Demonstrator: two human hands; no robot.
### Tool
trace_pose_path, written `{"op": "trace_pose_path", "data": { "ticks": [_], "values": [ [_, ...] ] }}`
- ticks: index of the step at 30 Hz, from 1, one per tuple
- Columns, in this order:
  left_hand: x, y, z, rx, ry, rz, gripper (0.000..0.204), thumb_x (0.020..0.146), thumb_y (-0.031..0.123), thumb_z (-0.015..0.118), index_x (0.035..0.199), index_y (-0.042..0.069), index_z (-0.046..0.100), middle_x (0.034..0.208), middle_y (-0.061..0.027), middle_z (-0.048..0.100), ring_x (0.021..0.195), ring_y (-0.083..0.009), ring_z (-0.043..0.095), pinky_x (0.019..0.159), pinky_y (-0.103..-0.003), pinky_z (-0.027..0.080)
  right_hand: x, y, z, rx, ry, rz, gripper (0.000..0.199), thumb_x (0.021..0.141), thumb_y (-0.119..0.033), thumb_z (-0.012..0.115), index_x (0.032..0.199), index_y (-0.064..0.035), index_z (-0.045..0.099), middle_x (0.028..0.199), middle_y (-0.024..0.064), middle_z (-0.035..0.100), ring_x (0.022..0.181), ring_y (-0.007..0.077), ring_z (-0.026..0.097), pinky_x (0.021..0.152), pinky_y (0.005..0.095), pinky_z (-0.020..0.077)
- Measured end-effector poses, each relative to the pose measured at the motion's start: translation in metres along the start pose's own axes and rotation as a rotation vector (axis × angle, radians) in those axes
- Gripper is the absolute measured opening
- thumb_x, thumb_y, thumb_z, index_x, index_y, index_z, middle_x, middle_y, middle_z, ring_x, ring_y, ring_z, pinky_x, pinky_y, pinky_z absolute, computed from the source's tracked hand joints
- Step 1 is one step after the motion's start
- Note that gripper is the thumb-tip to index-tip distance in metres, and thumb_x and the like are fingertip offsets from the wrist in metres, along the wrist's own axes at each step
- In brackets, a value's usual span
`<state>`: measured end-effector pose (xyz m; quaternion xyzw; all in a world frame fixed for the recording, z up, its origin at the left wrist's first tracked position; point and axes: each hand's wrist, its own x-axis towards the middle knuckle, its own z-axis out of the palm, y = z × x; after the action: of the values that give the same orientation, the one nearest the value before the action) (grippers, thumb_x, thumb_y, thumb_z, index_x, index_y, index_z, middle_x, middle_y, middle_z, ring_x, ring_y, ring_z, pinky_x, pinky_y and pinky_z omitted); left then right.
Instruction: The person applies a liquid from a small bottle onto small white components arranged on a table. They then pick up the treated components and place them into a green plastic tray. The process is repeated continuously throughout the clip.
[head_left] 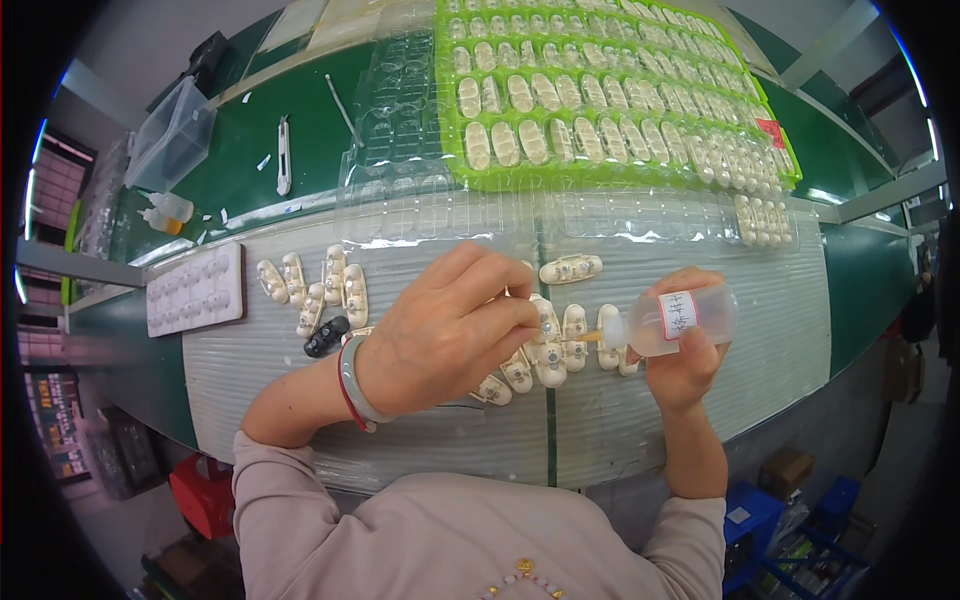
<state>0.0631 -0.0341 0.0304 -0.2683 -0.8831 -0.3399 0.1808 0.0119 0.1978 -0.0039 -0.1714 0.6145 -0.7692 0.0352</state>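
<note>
Gripping one squeeze bottle (680, 320) in right hand (685, 365) fingers, left hand (445, 335) fingers pinching one white casing (548, 345), one black piece (326, 336) nearby

Left hand (445, 335) curled, right hand (688, 362) clenched

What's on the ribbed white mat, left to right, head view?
White moulded tray → loose pale oval parts → small black part → left hand → squeeze bottle in the right hand.
</note>
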Motion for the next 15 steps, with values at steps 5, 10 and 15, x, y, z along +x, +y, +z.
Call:
{"op": "trace_pose_path", "data": {
  "ticks": [5, 10, 15],
  "values": [
    [0.0012, -0.0008, -0.0043, 0.019, -0.001, -0.017, 0.023, 0.063, -0.002, 0.071, 0.082, 0.003, 0.061, 0.088, -0.0073, 0.053, 0.075, -0.0231, 0.050, 0.064, -0.031, 0.043, -0.0016, -0.0021, 0.0042, 0.046, -0.035, -0.008, 0.046, 0.076, -0.035, 0.059, 0.099, 0.0012, 0.043, 0.087, 0.0135, 0.049, 0.056, 0.0179, 0.056, 0.034, 0.0275, 0.0474],
    [0.0018, -0.0035, -0.0051, 0.023, 0.003, -0.016, 0.024, 0.062, -0.003, 0.071, 0.083, 0.003, 0.061, 0.087, -0.0068, 0.053, 0.074, -0.0219, 0.049, 0.063, -0.030, 0.043, -0.0010, -0.0026, 0.0051, 0.034, -0.030, 0.007, 0.047, 0.076, -0.036, 0.059, 0.099, 0.0013, 0.043, 0.087, 0.0138, 0.049, 0.057, 0.0179, 0.056, 0.033, 0.0275, 0.0475],
    [0.0026, -0.0035, -0.0053, 0.021, 0.012, -0.015, 0.024, 0.062, -0.003, 0.071, 0.083, 0.003, 0.061, 0.087, -0.0067, 0.052, 0.075, -0.0220, 0.049, 0.064, -0.030, 0.042, -0.0003, 0.0019, 0.0008, 0.019, -0.017, -0.010, 0.048, 0.076, -0.037, 0.060, 0.099, 0.0013, 0.044, 0.087, 0.0137, 0.049, 0.057, 0.0181, 0.056, 0.033, 0.0277, 0.0479]
  ]
}}
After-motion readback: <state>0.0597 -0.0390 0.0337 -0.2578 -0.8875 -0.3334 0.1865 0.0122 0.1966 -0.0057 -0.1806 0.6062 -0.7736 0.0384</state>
